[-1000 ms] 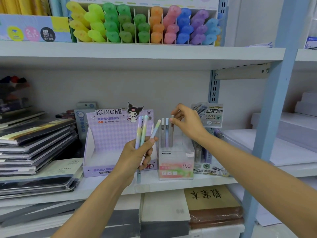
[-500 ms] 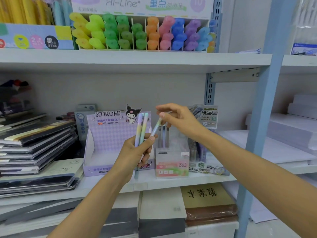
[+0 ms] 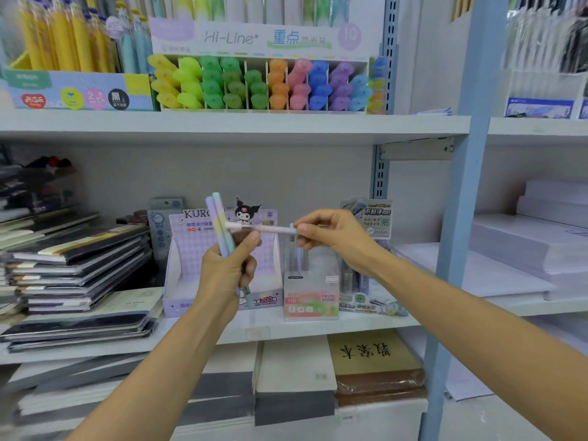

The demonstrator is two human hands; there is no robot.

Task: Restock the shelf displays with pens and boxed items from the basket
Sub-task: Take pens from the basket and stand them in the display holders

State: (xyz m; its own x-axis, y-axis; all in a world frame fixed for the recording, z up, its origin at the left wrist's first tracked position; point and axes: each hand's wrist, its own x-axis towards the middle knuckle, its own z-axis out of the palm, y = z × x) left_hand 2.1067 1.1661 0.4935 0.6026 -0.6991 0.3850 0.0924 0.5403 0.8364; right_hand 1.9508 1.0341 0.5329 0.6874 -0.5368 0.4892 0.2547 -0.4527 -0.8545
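Note:
My left hand [image 3: 227, 268] grips two pastel pens [image 3: 219, 224] upright in front of the purple Kuromi display box [image 3: 178, 268]. My right hand [image 3: 334, 233] pinches one end of a third pastel pen [image 3: 264, 228], which lies level between the two hands, its other end touching the held pens. Below my right hand stands a clear Fruit Soda pen holder [image 3: 310, 297] with a few pens upright in it. The basket is out of sight.
Stacked notebooks [image 3: 76, 268] fill the shelf's left. A pencil-lead display [image 3: 370, 249] stands right of the holder. A highlighter rack [image 3: 264, 84] sits on the shelf above. A blue upright post [image 3: 458, 218] stands at right, with paper reams [image 3: 525, 249] beyond.
My right hand left the holder, reached to my left hand and drew one pen out of the bunch sideways to the right. The view tilted upward.

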